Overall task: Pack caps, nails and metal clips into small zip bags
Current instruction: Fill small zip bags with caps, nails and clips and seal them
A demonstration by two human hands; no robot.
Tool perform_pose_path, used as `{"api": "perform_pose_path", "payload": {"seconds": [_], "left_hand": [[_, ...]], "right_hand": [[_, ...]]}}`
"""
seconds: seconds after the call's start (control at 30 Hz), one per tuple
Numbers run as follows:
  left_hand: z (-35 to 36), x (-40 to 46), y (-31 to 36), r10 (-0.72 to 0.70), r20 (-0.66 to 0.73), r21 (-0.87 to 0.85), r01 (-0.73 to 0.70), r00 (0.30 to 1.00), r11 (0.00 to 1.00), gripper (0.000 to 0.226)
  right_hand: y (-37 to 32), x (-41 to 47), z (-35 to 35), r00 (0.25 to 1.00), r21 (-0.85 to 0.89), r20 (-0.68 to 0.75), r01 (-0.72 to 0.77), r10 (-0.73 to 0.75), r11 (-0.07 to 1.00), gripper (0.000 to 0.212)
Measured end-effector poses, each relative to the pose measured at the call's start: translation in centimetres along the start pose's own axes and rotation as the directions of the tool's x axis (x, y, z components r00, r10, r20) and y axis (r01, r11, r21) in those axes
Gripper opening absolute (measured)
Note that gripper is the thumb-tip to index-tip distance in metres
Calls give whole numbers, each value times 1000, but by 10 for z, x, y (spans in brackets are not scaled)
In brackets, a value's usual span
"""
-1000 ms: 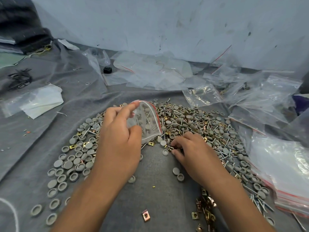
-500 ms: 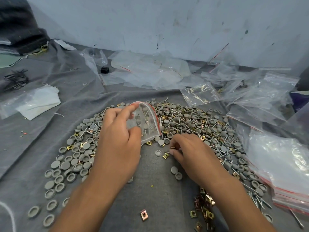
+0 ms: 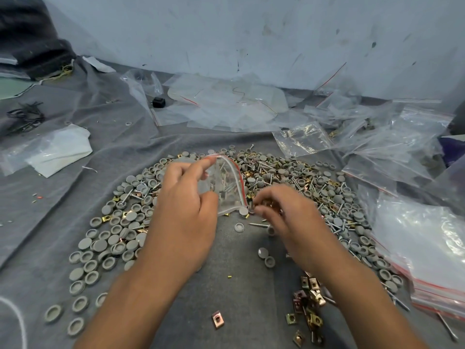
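Note:
My left hand (image 3: 185, 205) holds a small clear zip bag (image 3: 227, 187) with a red strip, pinched between thumb and forefinger, its mouth facing right; nails show inside it. My right hand (image 3: 284, 212) hovers just right of the bag's mouth with fingers curled around small parts, brassy bits showing between them. A wide heap of grey round caps (image 3: 110, 235), nails (image 3: 259, 224) and brass metal clips (image 3: 310, 308) spreads over the grey cloth (image 3: 239, 293) around both hands.
A stack of empty zip bags (image 3: 425, 248) lies at the right, more loose plastic bags (image 3: 226, 104) at the back by the wall. A white folded sheet in plastic (image 3: 50, 152) sits at the left. One lone clip (image 3: 217, 319) lies near the front.
My right hand lifted off the cloth and moved up to the bag's mouth with picked-up parts. The left hand keeps the bag held in place.

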State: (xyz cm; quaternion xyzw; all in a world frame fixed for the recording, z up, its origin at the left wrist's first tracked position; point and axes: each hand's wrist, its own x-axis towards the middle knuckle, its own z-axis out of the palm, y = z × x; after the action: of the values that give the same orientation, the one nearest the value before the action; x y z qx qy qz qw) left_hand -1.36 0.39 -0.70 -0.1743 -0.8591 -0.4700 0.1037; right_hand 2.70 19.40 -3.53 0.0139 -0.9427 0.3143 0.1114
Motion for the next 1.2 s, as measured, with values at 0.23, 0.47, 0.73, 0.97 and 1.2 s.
{"api": "perform_pose_path", "payload": {"seconds": [0.23, 0.47, 0.73, 0.97, 1.2], "left_hand": [[5, -1, 4, 32, 53, 1, -32, 998, 999, 53], [6, -3, 6, 77, 67, -19, -76, 995, 997, 52], [2, 1, 1, -9, 7, -31, 9, 1000, 999, 53], [-1, 3, -2, -47, -34, -66, 44, 998, 997, 53], [-5, 6, -6, -61, -56, -59, 58, 997, 997, 53]], "right_hand": [[-37, -4, -8, 905, 21, -361, 249, -225, 968, 21], [-39, -3, -4, 841, -38, -467, 289, -273, 957, 16], [-5, 9, -8, 945, 258, -312, -11, 94, 966, 11], [11, 12, 35, 976, -191, -75, -214, 203, 958, 21], [7, 12, 46, 986, -240, -96, -159, 140, 958, 25]]}}
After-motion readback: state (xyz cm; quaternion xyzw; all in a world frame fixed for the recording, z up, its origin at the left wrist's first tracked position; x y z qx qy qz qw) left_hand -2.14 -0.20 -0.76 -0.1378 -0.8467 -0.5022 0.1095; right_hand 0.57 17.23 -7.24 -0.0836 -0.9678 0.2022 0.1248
